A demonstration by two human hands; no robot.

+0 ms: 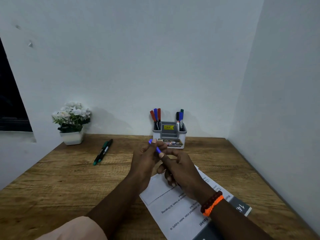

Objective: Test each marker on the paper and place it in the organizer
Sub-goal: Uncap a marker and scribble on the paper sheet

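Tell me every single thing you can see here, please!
blue marker: one, blue, held up over the table by both hands
loose markers: two, green and black, lying side by side on the table's left part
organizer: one, grey and white, at the wall, behind the hands
stored markers: six; two red and one blue in the left slot, black, blue and green in the right
paper: one printed white sheet, under the right arm
flower pot: one, white flowers, back left
table: one, brown wood
bracelets: orange and dark red, on the right wrist
left hand: fingers pinch the marker
right hand: grips the marker
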